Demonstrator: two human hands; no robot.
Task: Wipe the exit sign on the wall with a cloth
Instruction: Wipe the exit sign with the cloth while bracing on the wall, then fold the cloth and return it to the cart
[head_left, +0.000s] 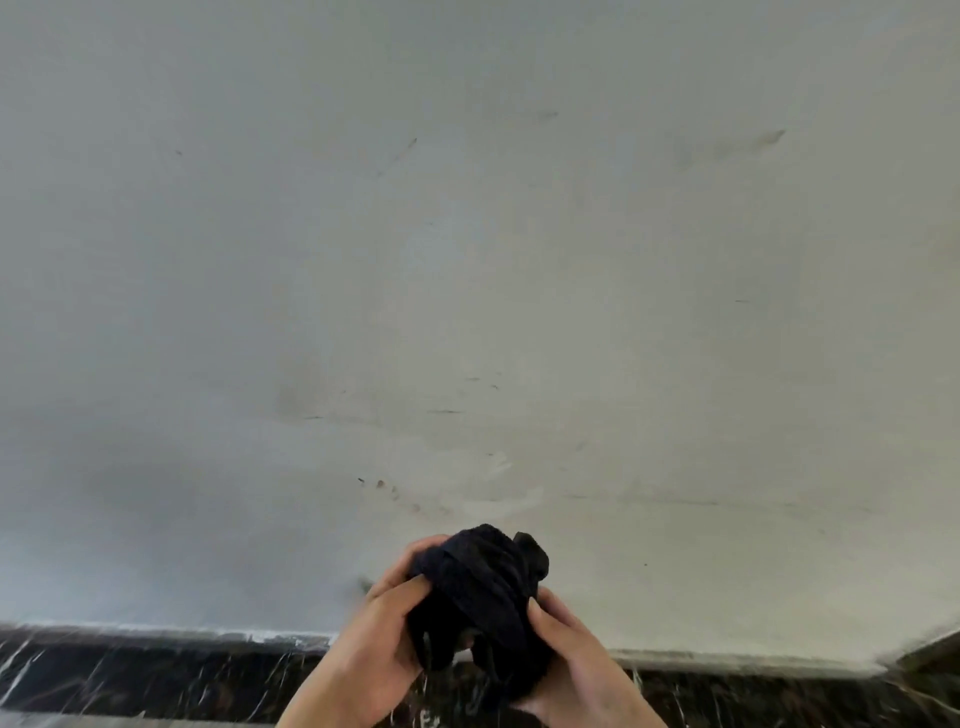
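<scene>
Head camera shows the left hand (363, 660) and right hand (576, 670) with fingers closed around a bunched dark blue cloth (478, 597), held low before the scuffed pale grey wall (467, 260). No exit sign is visible, so wiping seems not yet begun.

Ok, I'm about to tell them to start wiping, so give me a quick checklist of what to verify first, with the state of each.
1. Cloth in hand: ok, dark and bunched up.
2. Left hand gripping it: ok, fingers curl into the fabric.
3. Right hand gripping it: ok.
4. Exit sign in view: not ok, only bare scuffed wall shows.
5. Cloth touching wall: cannot tell.
6. Cloth folded flat for wiping: not ok, it is a wad.
</scene>
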